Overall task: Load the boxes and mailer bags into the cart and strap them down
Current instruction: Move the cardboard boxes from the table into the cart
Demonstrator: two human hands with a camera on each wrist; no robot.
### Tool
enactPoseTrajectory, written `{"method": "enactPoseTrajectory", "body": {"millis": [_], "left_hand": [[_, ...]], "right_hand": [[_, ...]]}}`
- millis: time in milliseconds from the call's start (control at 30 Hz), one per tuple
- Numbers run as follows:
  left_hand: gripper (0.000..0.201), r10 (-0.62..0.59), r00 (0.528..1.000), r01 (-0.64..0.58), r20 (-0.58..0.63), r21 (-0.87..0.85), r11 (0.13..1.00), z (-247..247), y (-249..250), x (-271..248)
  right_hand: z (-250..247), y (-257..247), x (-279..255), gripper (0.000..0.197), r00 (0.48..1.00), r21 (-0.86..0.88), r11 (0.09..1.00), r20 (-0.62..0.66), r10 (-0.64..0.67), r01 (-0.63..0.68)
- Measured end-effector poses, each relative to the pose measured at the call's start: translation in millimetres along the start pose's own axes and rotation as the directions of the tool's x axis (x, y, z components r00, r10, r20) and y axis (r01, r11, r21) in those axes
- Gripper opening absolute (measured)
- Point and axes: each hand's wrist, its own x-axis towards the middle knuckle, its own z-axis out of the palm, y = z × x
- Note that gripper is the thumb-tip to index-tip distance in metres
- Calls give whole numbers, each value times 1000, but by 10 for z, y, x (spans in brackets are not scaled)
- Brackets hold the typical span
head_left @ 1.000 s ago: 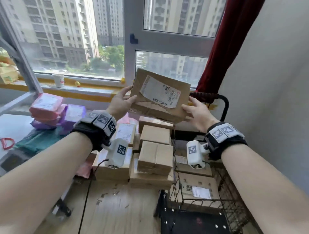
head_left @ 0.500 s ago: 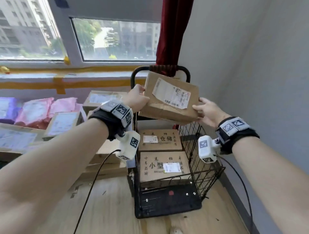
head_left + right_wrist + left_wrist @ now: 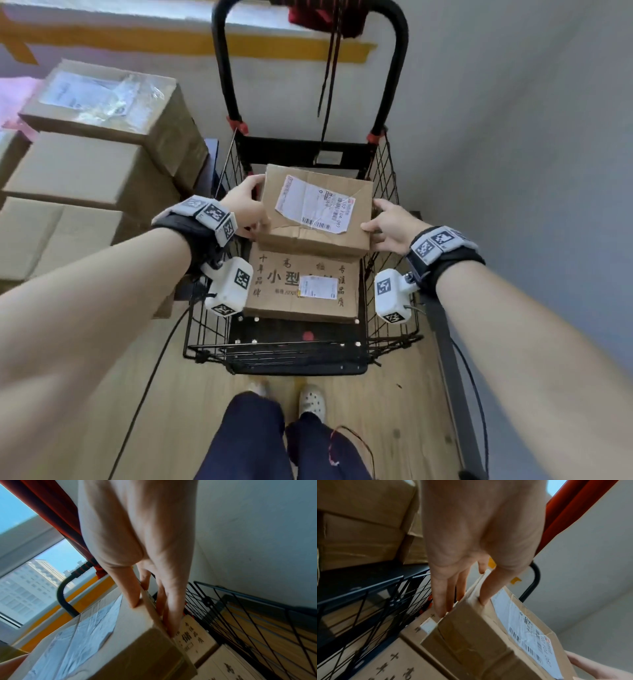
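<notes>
- Labelled cardboard box (image 3: 317,210) held level over the cart (image 3: 387,192), above the rear printed box (stacking, likely).
- Left hand (image 3: 245,209) at nine o'clock, right hand (image 3: 388,224) at three: thumbs on top, fingers (image 3: 442,601) beneath, pinching its ends.

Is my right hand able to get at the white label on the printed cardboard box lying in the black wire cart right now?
Probably not: right hand grips the held brown box; otherwise the label lies uncovered.

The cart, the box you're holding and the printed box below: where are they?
cart (image 3: 383,178), head view, right wire side.
held box (image 3: 294,236), head view, front face.
printed box (image 3: 274,298), head view, bare top.
</notes>
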Motion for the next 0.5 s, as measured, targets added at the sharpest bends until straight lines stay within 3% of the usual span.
{"method": "enactPoseTrajectory", "body": {"millis": [200, 333, 500], "left_hand": [[106, -119, 986, 109, 120, 80, 991, 265, -330, 619], [114, -247, 946, 222, 212, 133, 966, 430, -588, 1016], [122, -377, 873, 335, 308, 183, 924, 613, -977, 1409]], "right_hand": [[21, 358, 722, 76, 976, 0, 979, 83, 202, -203], [118, 639, 1175, 61, 943, 9, 947, 87, 320, -322], [292, 1031, 1618, 43, 866, -34, 873, 118, 487, -486]]}}
